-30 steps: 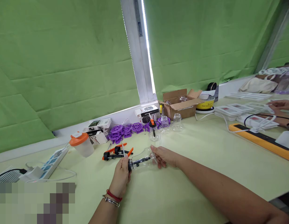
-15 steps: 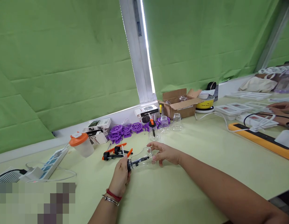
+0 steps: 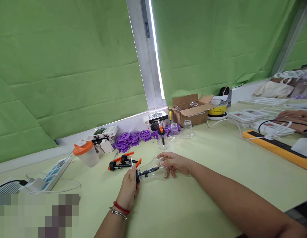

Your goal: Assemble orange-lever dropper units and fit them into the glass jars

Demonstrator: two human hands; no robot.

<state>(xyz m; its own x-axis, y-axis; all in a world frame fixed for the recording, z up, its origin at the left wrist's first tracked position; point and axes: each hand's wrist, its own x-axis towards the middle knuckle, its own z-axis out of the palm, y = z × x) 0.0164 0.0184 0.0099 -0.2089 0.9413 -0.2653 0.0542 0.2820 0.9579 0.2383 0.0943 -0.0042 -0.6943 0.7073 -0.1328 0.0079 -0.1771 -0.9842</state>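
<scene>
The left hand (image 3: 130,181) grips the black cap (image 3: 137,176) on the neck of a clear bottle (image 3: 151,164). The bottle lies sideways between the two hands, over the front of the desk (image 3: 188,201). A thin black tube (image 3: 151,170) is inside it.

The right hand (image 3: 176,163) has its thumb and fingers around the bottle's wide end; how tightly, I can't tell. Half a second ago its thumb and first finger were spread wider apart. The bottle has hardly moved. At the far right, another person's hand (image 3: 295,115) has slid a little to the left.

Farther back, an upright clear bottle (image 3: 164,142) has a black part in it and an orange bit on top. Two more clear bottles (image 3: 188,129) stand near it. Behind them, the open brown box (image 3: 194,116) holds clear things. A cloudy cup (image 3: 90,158) wears an orange lid (image 3: 83,147); what's inside is hard to see.
</scene>
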